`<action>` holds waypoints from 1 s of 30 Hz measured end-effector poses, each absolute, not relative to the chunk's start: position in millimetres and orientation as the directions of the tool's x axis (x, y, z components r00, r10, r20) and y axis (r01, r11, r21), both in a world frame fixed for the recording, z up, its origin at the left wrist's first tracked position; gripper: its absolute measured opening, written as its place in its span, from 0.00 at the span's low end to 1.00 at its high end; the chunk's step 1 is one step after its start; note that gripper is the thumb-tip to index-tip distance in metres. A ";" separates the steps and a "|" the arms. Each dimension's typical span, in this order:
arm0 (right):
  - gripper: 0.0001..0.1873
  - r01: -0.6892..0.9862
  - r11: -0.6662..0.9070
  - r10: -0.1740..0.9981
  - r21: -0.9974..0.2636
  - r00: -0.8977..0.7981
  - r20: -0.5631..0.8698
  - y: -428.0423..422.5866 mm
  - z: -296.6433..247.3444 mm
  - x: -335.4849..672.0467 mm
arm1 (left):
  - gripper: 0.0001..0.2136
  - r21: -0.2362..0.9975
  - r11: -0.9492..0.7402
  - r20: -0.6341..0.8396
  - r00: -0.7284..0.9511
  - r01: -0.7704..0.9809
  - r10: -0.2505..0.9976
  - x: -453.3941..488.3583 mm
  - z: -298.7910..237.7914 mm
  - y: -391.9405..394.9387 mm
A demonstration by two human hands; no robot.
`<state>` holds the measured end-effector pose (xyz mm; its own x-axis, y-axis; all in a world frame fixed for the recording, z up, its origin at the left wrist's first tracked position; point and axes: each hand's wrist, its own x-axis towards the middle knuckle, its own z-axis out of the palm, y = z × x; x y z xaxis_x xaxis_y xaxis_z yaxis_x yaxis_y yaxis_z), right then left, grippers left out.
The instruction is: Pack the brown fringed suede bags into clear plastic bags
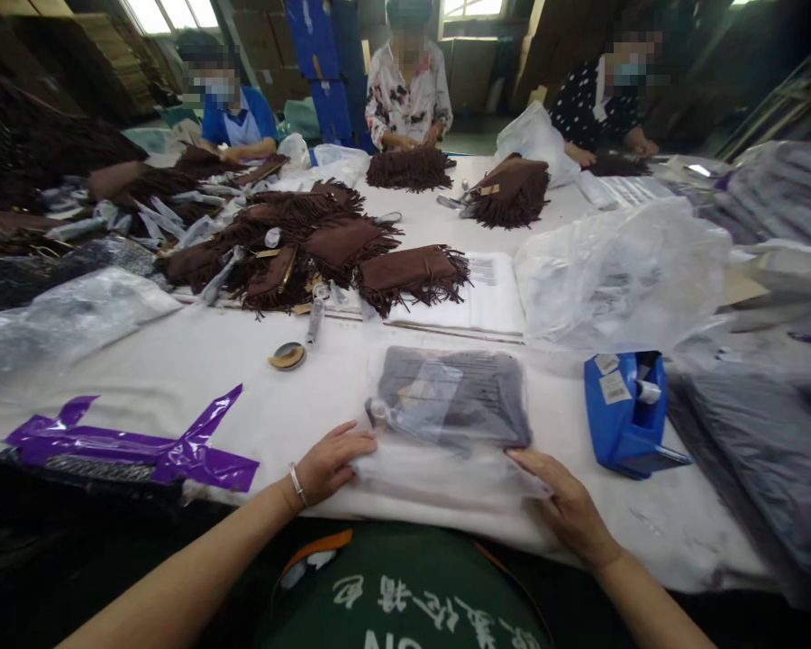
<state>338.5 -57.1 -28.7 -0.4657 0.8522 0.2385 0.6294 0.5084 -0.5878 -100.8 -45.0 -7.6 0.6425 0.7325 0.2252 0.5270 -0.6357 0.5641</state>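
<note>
A clear plastic bag [405,476] lies at the table's front edge, right before me. Inside it is a dark grey, flat pouch-like item [483,397] with a pale slip of paper on it. My left hand [334,462], with a bracelet at the wrist, pinches the bag's near left edge. At the near right corner, my right hand [568,505] grips the plastic, thumb on top and the other fingers partly hidden below. The open-looking end of the plastic faces me and is slightly blurred.
A blue tape dispenser [625,415] stands right of the bag, beside stacked dark packages [763,469]. Purple tape strips [135,451] hang at the left front edge. Brown fringed pouches [412,275] pile up beyond, near a tape-like roll [287,356]. Several co-workers sit opposite.
</note>
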 end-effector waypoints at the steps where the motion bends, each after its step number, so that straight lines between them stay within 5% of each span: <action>1: 0.21 0.621 0.497 0.859 -0.606 -0.451 0.242 -60.4 -33.8 340.0 | 0.15 0.602 -0.574 0.253 0.549 0.556 0.797 -99.2 -10.3 -47.1; 4: 0.18 0.664 0.422 0.905 -0.617 -0.343 0.251 -71.4 -45.6 340.7 | 0.12 0.669 -0.335 0.243 0.231 0.663 0.942 -87.0 -10.7 -50.4; 8: 0.21 0.808 0.203 0.954 -0.553 -0.035 0.298 -82.8 -49.9 321.7 | 0.15 0.665 -0.016 0.151 -0.113 0.747 0.982 -66.4 -9.4 -40.6; 12: 0.20 0.840 -0.005 0.969 -0.542 0.138 0.205 -84.1 -38.4 296.1 | 0.14 0.611 0.164 0.070 -0.259 0.775 0.963 -68.1 -2.0 -19.3; 14: 0.22 0.861 -0.083 0.972 -0.502 0.182 0.152 -82.6 -31.0 288.7 | 0.12 0.606 0.140 0.158 -0.290 0.783 0.944 -70.3 12.5 -9.7; 18: 0.25 0.901 -0.082 0.981 -0.427 0.150 0.126 -79.3 -22.6 285.0 | 0.13 0.460 -0.294 0.464 0.056 0.838 0.884 -44.4 46.4 -0.3; 22: 0.25 0.861 -0.122 0.985 -0.494 0.165 0.045 -72.9 -20.1 286.3 | 0.10 0.422 -0.549 0.317 0.450 0.721 0.835 2.7 38.2 2.6; 26: 0.22 0.714 -0.210 0.968 -0.668 0.247 -0.040 -66.5 -15.2 299.4 | 0.10 0.513 -0.482 0.268 0.401 0.710 0.876 17.1 7.6 7.3; 30: 0.22 0.339 -0.281 0.819 -0.898 0.572 -0.040 -65.5 1.3 344.5 | 0.11 0.540 -0.496 0.309 0.389 0.680 0.868 12.7 -1.3 12.6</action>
